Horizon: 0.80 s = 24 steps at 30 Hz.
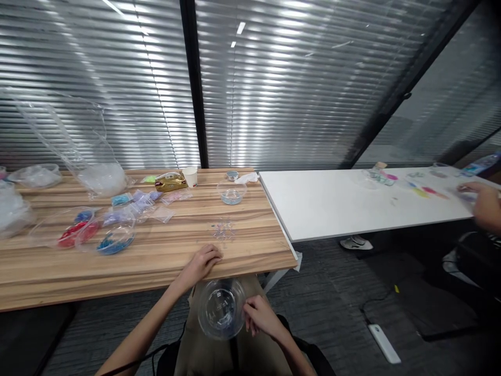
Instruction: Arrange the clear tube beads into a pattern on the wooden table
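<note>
A clear plastic bowl point(221, 309) is over my lap, below the table's front edge. My right hand point(258, 315) pinches the bowl's right rim. On the wooden table point(188, 261), near its front edge, rests my left hand point(206, 260) with its fingers curled; whether anything is under them is hidden. Just beyond that hand lies a small scatter of shiny pieces point(224, 230). Farther back stands a clear bowl point(231, 195) with bluish contents, and a small round container point(232, 176) is behind it beside a crumpled white tissue point(247, 178).
Clear bowls with red pieces point(78, 233) and blue pieces point(115, 240), small plastic packets point(143, 203), a gold packet point(170, 181) and a paper cup point(190, 176) are to the left. Another person's hand point(472, 187) is over the white table point(313, 203) at the far right.
</note>
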Tool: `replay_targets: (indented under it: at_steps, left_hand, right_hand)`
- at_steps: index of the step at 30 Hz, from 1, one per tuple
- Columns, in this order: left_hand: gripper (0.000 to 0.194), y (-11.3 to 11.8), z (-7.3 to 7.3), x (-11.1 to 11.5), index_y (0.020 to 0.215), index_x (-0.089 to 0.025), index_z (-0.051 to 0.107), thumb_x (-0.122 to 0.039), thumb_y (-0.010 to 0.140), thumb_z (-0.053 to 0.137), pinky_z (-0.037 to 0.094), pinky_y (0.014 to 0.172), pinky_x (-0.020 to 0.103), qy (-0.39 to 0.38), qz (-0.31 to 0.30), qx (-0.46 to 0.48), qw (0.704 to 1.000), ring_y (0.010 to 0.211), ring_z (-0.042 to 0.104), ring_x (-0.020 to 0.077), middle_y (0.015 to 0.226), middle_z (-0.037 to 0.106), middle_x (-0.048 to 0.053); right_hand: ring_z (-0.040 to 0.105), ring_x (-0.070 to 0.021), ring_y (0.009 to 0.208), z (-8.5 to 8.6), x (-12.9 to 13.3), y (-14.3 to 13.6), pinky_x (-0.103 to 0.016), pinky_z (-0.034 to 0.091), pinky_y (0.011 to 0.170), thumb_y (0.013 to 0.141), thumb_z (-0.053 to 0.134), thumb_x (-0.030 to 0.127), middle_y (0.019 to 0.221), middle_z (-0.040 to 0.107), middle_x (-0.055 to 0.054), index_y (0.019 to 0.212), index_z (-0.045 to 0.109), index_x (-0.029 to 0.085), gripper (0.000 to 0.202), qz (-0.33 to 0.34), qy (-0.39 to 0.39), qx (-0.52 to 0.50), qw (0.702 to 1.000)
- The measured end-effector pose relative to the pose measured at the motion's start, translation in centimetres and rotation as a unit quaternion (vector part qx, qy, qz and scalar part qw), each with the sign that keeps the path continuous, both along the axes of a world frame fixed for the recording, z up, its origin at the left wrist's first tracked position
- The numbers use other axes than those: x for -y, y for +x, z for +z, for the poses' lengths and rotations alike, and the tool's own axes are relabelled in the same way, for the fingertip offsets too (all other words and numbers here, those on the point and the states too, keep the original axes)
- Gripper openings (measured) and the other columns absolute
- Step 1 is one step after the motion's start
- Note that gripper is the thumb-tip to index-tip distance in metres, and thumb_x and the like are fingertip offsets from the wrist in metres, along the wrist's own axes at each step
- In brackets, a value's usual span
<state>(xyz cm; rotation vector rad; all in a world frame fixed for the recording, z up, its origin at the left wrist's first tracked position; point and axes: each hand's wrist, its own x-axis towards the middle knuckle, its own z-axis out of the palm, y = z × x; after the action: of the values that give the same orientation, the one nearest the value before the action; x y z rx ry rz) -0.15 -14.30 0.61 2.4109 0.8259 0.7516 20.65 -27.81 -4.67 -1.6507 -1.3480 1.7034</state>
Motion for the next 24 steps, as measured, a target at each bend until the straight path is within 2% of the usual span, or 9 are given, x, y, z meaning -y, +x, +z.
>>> replay_targets:
  at_steps: [4,8,11,14,17,19,22,24]
  left_hand:
    - [0.021,0.5,0.3,1.1,0.090,-0.018,0.062,-0.026,0.097,0.044,0.048,0.081,0.030,-0.023,-0.011,0.010,1.000,0.091,0.057,0.0184,0.093,0.062,0.006]
    - [0.021,1.2,0.9,3.7,0.092,-0.019,0.063,-0.028,0.097,0.045,0.048,0.082,0.030,-0.047,-0.024,0.013,0.999,0.093,0.057,0.0181,0.095,0.062,0.006]
    - [0.023,1.2,1.6,5.2,0.090,-0.019,0.065,-0.031,0.097,0.046,0.049,0.079,0.028,-0.093,-0.052,0.014,0.994,0.088,0.060,0.0174,0.091,0.064,0.005]
    - [0.024,0.4,2.0,5.3,0.092,-0.019,0.066,-0.033,0.097,0.046,0.049,0.082,0.030,-0.115,-0.039,0.044,0.992,0.091,0.061,0.0184,0.093,0.065,0.006]
    - [0.025,-0.7,1.7,4.0,0.097,-0.020,0.065,-0.034,0.097,0.044,0.048,0.090,0.035,-0.088,0.039,0.071,0.993,0.102,0.059,0.0207,0.104,0.065,0.007]
    - [0.028,-1.3,1.1,3.0,0.109,-0.021,0.062,-0.036,0.098,0.042,0.045,0.097,0.040,-0.057,0.079,0.046,0.994,0.112,0.055,0.0226,0.117,0.061,0.009]
    - [0.044,-1.4,-0.1,2.2,0.137,-0.020,0.040,-0.039,0.098,0.040,0.035,0.108,0.046,0.019,0.099,-0.038,0.994,0.132,0.038,0.0254,0.142,0.042,0.012]
    - [0.054,-1.1,-0.7,2.0,0.146,-0.018,0.024,-0.040,0.099,0.037,0.029,0.111,0.047,0.064,0.086,-0.093,0.990,0.138,0.026,0.0254,0.150,0.029,0.013]
  right_hand:
    - [0.045,-0.0098,0.035,-0.1,0.0,-0.1,-0.018,0.030,0.035,0.081,0.036,0.014,0.045,0.051,0.002,0.054,0.043,0.018,0.028,0.000,-0.011,0.001,1.000]
    - [0.045,-0.0094,0.035,-0.1,0.0,-0.2,-0.018,0.030,0.035,0.081,0.036,0.013,0.045,0.051,0.003,0.055,0.042,0.018,0.027,-0.004,-0.014,0.002,1.000]
    - [0.045,-0.0093,0.035,0.0,-0.1,-0.1,-0.018,0.030,0.035,0.081,0.036,0.012,0.045,0.051,0.003,0.055,0.042,0.018,0.027,-0.008,-0.014,0.005,1.000]
    - [0.045,-0.0092,0.035,0.0,-0.1,-0.1,-0.018,0.029,0.034,0.081,0.036,0.012,0.045,0.051,0.003,0.056,0.043,0.018,0.028,-0.008,-0.016,0.007,1.000]
    - [0.045,-0.0089,0.034,-0.1,-0.1,-0.2,-0.017,0.029,0.034,0.082,0.036,0.011,0.045,0.051,0.003,0.056,0.043,0.018,0.028,-0.005,-0.018,0.006,1.000]
    - [0.044,-0.0086,0.034,-0.2,-0.2,-0.3,-0.017,0.028,0.033,0.082,0.036,0.011,0.044,0.050,0.003,0.056,0.043,0.018,0.028,-0.004,-0.018,0.005,1.000]
    - [0.044,-0.0083,0.033,-0.3,-0.2,-0.5,-0.017,0.027,0.033,0.083,0.036,0.012,0.044,0.050,0.003,0.055,0.042,0.018,0.030,-0.004,-0.015,0.002,1.000]
    - [0.044,-0.0084,0.034,-0.5,-0.2,-0.5,-0.017,0.028,0.034,0.084,0.036,0.013,0.044,0.050,0.003,0.054,0.042,0.018,0.031,-0.003,-0.012,0.000,1.000]
